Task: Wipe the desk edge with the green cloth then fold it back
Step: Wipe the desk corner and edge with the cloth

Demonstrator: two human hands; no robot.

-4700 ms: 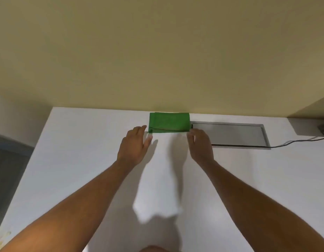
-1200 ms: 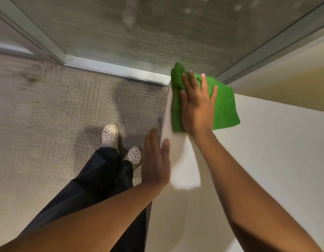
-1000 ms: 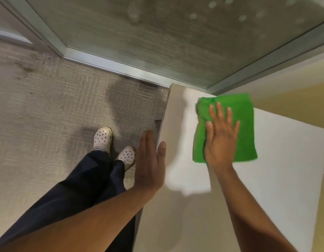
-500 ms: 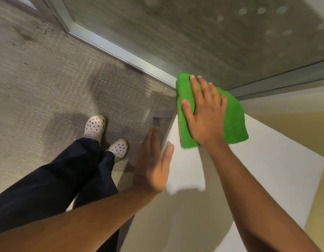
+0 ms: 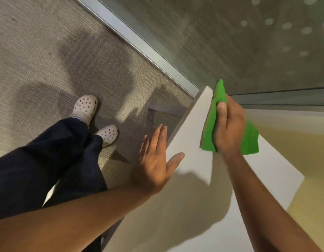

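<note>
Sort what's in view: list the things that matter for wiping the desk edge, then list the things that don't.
Part of the job:
green cloth
white desk, near its left edge
right hand, gripping the cloth
left hand, open at the desk edge

Just there:
grey carpet
pale perforated clogs
dark trousers
glass partition with metal frame

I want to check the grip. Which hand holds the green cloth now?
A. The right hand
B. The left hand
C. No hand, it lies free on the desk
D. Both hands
A: the right hand grips the green cloth at the desk edge; the left hand is open, empty.
</note>
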